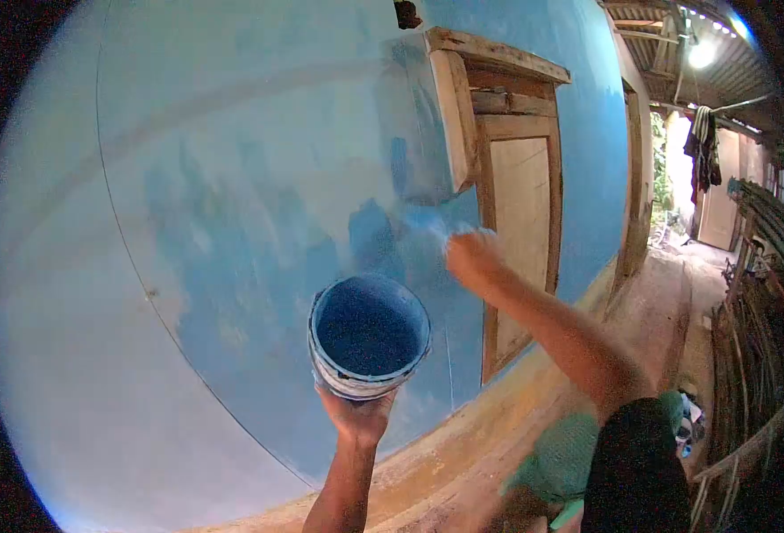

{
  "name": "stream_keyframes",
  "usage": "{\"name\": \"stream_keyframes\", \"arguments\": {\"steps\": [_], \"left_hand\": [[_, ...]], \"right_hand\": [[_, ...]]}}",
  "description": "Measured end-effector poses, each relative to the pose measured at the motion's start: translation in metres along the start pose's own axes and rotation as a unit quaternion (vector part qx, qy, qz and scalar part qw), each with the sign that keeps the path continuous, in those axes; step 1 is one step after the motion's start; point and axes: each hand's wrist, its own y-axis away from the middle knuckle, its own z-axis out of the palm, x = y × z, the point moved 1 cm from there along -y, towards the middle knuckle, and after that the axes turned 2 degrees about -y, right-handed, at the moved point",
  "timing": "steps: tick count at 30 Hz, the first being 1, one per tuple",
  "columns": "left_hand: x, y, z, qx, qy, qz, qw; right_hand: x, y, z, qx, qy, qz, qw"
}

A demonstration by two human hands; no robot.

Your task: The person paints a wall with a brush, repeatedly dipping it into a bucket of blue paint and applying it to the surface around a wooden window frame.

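My left hand (pixel 356 416) supports a paint bucket (pixel 356 384) from below, its palm and fingers under the base. The bucket's open mouth faces me, and its inside is coated with blue paint (pixel 367 336). Up and to the right, my right hand (pixel 472 256) is closed around a paintbrush (pixel 427 222), which is smeared by motion and partly hidden by the fingers. The brush's blue end is at the wall (pixel 259 204), just left of the wooden door frame. Darker blue patches of paint cover part of the paler wall there.
A wooden door (pixel 521 195) with a thick frame is set in the wall. Along the right runs a dirt passage (pixel 667 293), with stacked sticks (pixel 747 364) at its side. Dark clothes (pixel 701 147) hang under the roof near a lit lamp (pixel 702 55). Green netting (pixel 562 457) lies low beside me.
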Motion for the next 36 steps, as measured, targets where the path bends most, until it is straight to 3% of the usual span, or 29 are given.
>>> {"name": "stream_keyframes", "arguments": {"steps": [3,5,7,9,10,12,16,18,20,22,25,28,30,33,35,36], "left_hand": [[0.002,0.001,-0.009,-0.056,0.023,0.004,0.998],[0.004,-0.002,-0.012,-0.100,0.056,-0.003,0.993],[0.006,-0.006,-0.012,-0.034,0.076,-0.030,0.996],[0.006,-0.009,-0.014,-0.031,0.091,-0.038,0.995],[0.006,-0.010,-0.016,-0.022,0.104,-0.044,0.993],[0.009,-0.010,-0.018,-0.022,0.091,-0.056,0.994],[0.018,-0.012,-0.023,-0.023,0.072,-0.069,0.995],[0.020,-0.009,-0.025,-0.021,0.071,-0.078,0.994],[0.021,-0.006,-0.025,-0.020,0.068,-0.083,0.994],[0.025,-0.008,-0.022,-0.029,0.058,-0.085,0.994],[0.024,-0.005,-0.023,-0.043,0.082,-0.062,0.994],[0.024,0.000,-0.021,-0.024,0.099,-0.107,0.989],[0.025,0.001,-0.018,-0.025,0.103,-0.112,0.988],[0.029,0.006,-0.012,0.000,0.064,-0.108,0.992],[0.026,0.006,-0.042,-0.126,0.023,-0.079,0.989],[0.033,0.003,-0.029,0.038,0.076,-0.148,0.985]], "right_hand": [[0.002,0.013,-0.021,-0.061,-0.022,-0.012,0.998],[0.012,-0.016,-0.039,0.046,-0.095,-0.077,0.991],[0.021,-0.066,-0.059,0.087,-0.086,-0.063,0.991],[0.018,-0.102,-0.071,0.163,-0.081,-0.037,0.983],[0.011,-0.105,-0.070,0.164,-0.079,-0.034,0.983],[-0.001,-0.110,-0.067,0.081,-0.082,0.055,0.992],[0.005,-0.034,0.022,0.059,-0.005,-0.003,0.998],[-0.004,0.013,0.015,-0.054,-0.007,0.032,0.998],[0.026,0.032,0.029,-0.066,-0.017,-0.013,0.998],[0.027,0.028,0.017,-0.066,-0.029,-0.061,0.995],[0.015,-0.017,-0.029,0.007,-0.100,-0.023,0.995],[0.009,-0.039,-0.016,0.076,-0.026,0.061,0.995],[0.006,-0.014,0.032,0.032,-0.043,0.138,0.989],[-0.017,0.052,0.046,-0.117,0.051,0.055,0.990],[-0.010,0.078,0.048,-0.177,0.063,0.052,0.981],[0.003,0.086,0.058,-0.192,0.063,-0.014,0.979]]}}
